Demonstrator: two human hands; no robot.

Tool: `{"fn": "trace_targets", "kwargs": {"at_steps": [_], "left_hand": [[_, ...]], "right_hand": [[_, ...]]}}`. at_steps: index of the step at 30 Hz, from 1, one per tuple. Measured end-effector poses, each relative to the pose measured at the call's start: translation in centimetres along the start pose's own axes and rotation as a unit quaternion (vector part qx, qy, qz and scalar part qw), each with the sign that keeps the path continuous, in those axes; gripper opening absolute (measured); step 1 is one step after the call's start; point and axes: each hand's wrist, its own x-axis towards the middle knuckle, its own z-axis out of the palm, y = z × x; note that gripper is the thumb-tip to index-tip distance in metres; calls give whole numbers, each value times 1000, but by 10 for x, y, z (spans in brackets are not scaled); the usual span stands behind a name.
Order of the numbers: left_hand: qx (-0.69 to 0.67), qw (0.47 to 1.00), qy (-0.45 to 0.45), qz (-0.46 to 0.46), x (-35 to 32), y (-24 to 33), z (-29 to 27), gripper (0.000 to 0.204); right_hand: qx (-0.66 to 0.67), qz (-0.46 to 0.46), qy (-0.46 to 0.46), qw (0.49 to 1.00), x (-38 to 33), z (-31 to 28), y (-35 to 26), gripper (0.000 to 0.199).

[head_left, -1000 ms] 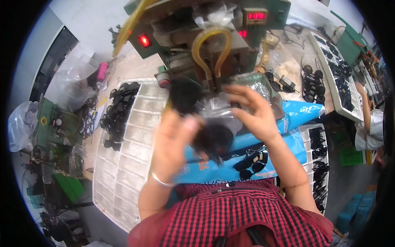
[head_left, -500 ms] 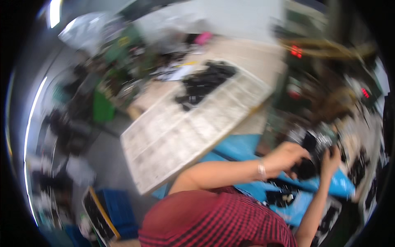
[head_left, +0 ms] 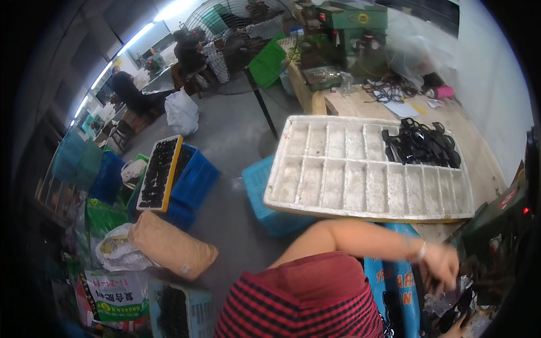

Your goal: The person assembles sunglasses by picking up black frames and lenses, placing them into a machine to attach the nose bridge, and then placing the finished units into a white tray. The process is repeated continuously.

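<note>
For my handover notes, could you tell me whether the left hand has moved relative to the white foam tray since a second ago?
Cannot tell: the left hand sits off the white foam tray past its near right corner, but the camera swung left.

So the left hand (head_left: 442, 265) is down by a clump of small black plastic parts (head_left: 459, 307) at the lower right, sitting on crinkly clear plastic (head_left: 437, 301). Blurry there, can't tell if the fingers actually grip one.
</note>
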Motion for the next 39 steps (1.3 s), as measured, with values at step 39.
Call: {"fn": "trace_targets", "kwargs": {"at_steps": [39], "left_hand": [[156,862,134,463,68,77,10,27]], "right_hand": [[799,481,-47,359,106,-106,-66,54]]}}
